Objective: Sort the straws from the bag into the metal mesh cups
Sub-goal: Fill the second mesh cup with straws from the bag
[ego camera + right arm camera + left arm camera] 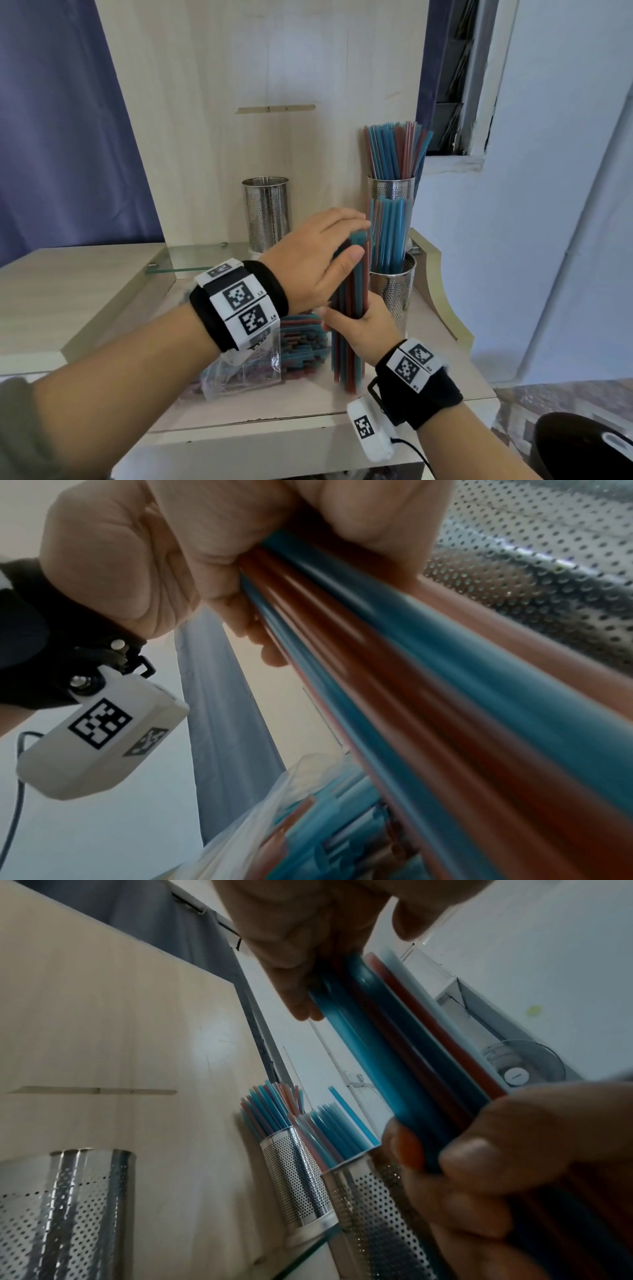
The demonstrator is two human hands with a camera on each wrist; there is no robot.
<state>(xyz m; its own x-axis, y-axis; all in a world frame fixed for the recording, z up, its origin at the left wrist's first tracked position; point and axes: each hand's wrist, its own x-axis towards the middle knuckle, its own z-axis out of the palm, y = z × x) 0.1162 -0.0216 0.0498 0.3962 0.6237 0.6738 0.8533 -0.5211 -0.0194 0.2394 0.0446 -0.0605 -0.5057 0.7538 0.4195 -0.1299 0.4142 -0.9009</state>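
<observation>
While the right hand (368,327) gripped an upright bundle of blue and red plastic straws (351,308) above the clear plastic bag (260,363), the left hand (318,253) lay flat-fingered on its top, beside 3 perforated metal cups (266,212), 2 holding straws.

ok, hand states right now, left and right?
Left hand: open, flat fingers on top of the straw bundle.
Right hand: gripping that bundle mid-length.

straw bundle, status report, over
Right hand grips straw bundle upright on shelf. Left hand flat on its top. Empty mesh cup unobstructed.
</observation>
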